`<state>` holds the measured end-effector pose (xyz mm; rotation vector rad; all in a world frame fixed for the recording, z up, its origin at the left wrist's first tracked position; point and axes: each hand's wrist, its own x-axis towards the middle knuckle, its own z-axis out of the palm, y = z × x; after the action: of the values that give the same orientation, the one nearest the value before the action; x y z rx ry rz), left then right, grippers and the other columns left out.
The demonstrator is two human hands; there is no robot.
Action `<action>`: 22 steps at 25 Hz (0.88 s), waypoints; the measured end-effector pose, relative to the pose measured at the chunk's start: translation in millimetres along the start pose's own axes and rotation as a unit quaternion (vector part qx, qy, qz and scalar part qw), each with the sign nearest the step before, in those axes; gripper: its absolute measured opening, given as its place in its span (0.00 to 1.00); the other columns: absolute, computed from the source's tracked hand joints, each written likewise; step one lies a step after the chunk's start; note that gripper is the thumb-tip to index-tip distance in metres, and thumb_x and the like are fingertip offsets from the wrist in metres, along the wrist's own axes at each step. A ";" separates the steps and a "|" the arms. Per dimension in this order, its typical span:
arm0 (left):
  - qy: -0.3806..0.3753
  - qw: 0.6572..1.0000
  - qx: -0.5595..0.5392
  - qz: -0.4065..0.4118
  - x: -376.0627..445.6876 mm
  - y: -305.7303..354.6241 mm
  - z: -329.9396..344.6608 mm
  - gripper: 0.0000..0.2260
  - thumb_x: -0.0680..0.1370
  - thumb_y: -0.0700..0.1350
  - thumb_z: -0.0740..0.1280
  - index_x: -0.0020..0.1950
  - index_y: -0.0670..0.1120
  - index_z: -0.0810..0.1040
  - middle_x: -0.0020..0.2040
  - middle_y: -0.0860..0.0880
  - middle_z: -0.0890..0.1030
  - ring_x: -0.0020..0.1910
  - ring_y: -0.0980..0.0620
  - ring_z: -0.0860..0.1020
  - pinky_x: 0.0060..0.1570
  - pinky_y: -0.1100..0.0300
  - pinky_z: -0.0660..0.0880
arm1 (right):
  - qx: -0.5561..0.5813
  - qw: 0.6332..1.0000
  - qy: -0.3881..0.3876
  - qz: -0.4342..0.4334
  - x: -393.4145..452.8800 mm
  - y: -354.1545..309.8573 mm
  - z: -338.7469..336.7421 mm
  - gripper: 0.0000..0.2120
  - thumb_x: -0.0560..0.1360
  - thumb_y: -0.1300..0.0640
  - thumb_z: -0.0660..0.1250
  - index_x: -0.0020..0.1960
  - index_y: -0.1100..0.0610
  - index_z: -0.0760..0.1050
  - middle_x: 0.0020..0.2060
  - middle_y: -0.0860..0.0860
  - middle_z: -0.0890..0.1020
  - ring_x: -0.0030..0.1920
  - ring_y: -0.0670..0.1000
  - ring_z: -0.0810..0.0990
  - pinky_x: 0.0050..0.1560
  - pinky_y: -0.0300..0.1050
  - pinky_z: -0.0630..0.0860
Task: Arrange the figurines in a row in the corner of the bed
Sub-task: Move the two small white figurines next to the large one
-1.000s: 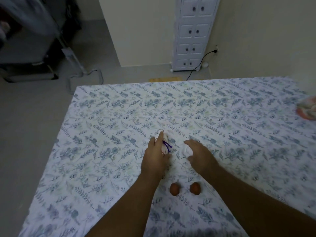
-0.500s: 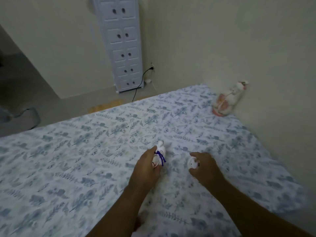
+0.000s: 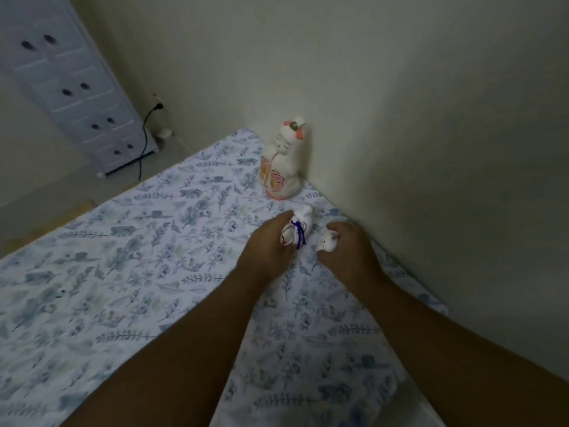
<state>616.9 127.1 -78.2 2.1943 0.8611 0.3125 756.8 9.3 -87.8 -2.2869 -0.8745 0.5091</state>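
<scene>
My left hand (image 3: 266, 252) grips the purple-corded white ceramic figurine (image 3: 297, 231); my right hand (image 3: 346, 251) cups the small white round figurine (image 3: 328, 241). Both look light, glazed, breakable; I'd hold their bodies.

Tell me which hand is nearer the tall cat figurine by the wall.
Left, narrowly. The left hand sits just below the tall cat figurine; the right hand is lower and further right.

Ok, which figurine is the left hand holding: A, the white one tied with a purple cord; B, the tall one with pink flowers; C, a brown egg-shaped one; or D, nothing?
A: the left hand grips the white figurine with the purple cord, while the tall flowered figurine stands untouched by the wall.
</scene>
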 end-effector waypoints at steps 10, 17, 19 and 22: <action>-0.006 1.000 -0.007 0.027 59.3 -1.3 7.7 0.19 0.73 0.37 0.75 0.64 0.40 0.79 0.56 0.42 0.84 0.50 0.54 0.78 0.46 0.78 0.65 | 0.024 0.997 0.052 -0.054 34.8 22.6 23.7 0.24 0.64 0.62 0.78 0.58 0.61 0.77 0.56 0.58 0.77 0.54 0.58 0.78 0.50 0.50 0.79; 0.034 0.998 -0.046 0.024 58.1 -5.9 11.0 0.22 0.72 0.41 0.78 0.66 0.44 0.81 0.61 0.47 0.84 0.58 0.55 0.80 0.55 0.77 0.67 | 0.034 0.996 0.061 -0.057 37.3 29.1 32.1 0.23 0.62 0.62 0.77 0.54 0.61 0.77 0.51 0.57 0.79 0.51 0.57 0.78 0.47 0.54 0.80; 0.034 0.998 -0.051 0.034 55.9 -3.5 9.8 0.21 0.72 0.39 0.78 0.65 0.42 0.82 0.58 0.48 0.84 0.55 0.66 0.74 0.52 0.85 0.62 | 0.032 0.996 0.069 -0.056 34.9 30.4 31.5 0.23 0.60 0.61 0.79 0.53 0.61 0.77 0.51 0.57 0.79 0.51 0.58 0.79 0.47 0.55 0.80; 0.029 0.997 -0.054 0.040 52.2 -2.2 12.2 0.22 0.71 0.37 0.78 0.64 0.41 0.82 0.58 0.44 0.85 0.53 0.71 0.70 0.50 0.87 0.61 | 0.025 0.996 0.072 -0.055 25.0 32.6 30.3 0.24 0.60 0.60 0.80 0.53 0.62 0.77 0.51 0.58 0.78 0.51 0.57 0.78 0.46 0.52 0.79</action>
<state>660.3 156.2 -90.4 2.1320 0.7707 0.4545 772.8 20.5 -135.0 -2.1863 -0.8999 0.3103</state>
